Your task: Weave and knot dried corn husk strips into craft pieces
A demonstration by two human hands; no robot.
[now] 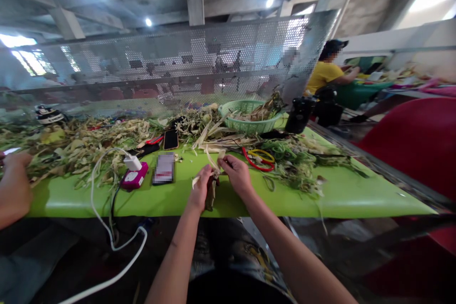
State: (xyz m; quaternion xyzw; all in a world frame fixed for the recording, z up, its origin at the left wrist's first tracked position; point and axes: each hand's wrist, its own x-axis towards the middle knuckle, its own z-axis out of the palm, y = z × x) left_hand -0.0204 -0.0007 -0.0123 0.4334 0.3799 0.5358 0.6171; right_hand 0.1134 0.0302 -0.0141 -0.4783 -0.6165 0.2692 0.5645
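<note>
Near the front edge of the green table, my left hand [201,187] is closed around a small bundle of dried plant strips [211,194], whose dark lower end hangs below the fingers. My right hand [235,171] pinches a pale strip at the top of the same bundle, close beside the left fingers. Pale leaf ends stick up between the two hands. Just behind them lie long dry stalks [228,142]. Scissors with red and yellow handles [261,167] rest right of my right hand.
On the green table [356,190] are a green basket [249,125], two phones, a magenta box [134,176] with a white plug and cable, a black bottle [298,115] and heaped dry leaves [89,145]. Another person's arm [14,190] is at left; a person in yellow [322,76] sits beyond.
</note>
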